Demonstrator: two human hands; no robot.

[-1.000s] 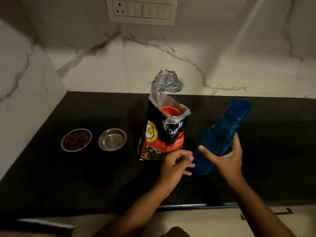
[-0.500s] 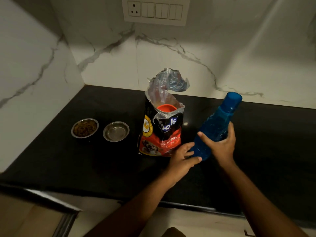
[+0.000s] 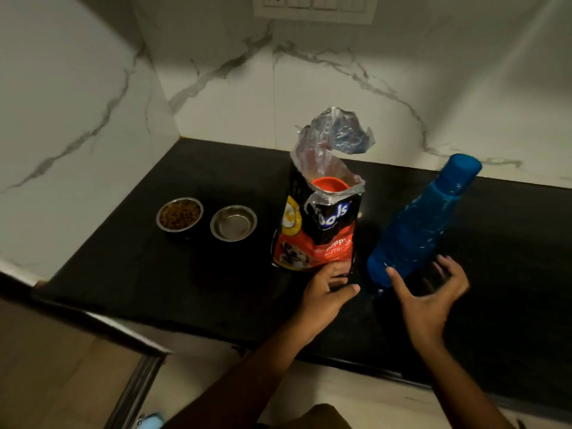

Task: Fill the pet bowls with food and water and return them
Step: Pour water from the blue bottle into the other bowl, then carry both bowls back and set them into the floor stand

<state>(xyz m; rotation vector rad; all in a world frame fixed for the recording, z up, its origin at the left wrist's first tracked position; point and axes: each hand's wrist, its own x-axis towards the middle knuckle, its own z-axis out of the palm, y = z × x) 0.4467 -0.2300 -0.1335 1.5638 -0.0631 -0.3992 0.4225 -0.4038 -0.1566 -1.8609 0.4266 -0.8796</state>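
Looking down at the black countertop (image 3: 130,274), I see two steel pet bowls side by side at about nine o'clock from the food bag. The left bowl (image 3: 179,214) holds brown kibble; the right bowl (image 3: 233,222) beside it has no food in it, and I cannot tell whether it holds water. The puppy food bag (image 3: 318,233) stands upright near the middle, its torn top open, with an orange scoop (image 3: 328,184) showing inside the mouth. My left hand (image 3: 325,295) sits at the bag's six o'clock, fingers relaxed and grasping nothing, fingertips touching or just short of the bag's lower edge. At three o'clock from the bag, the blue water bottle (image 3: 418,224) stands on the counter, capped, appearing to lean toward one o'clock. My right hand (image 3: 430,301) is spread wide, released, just beside the bottle's base.
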